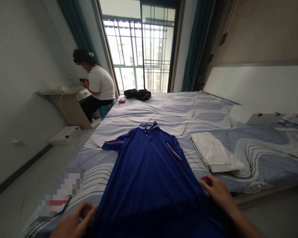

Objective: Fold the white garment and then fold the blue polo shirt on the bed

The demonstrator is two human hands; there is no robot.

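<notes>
A blue polo shirt (146,168) lies spread face up on the bed, its collar pointing toward the window. White and red stripes edge its short sleeves and collar. At the shirt's lower left edge, my left hand (75,220) is closed with thumb and fingers pinching the fabric. On the opposite side edge my right hand (220,195) holds the cloth between curled fingers. The hem runs out of view at the bottom. To the right of the shirt lies a folded white cloth or packet (211,152).
Patterned bedding (169,107) covers the bed. A blurred-out packet (62,195) lies at left, and dark items (137,95) rest at the far edge. A white box (258,116) stands at right. One person (101,82) sits by a desk (64,94); another box (64,135) is on the floor.
</notes>
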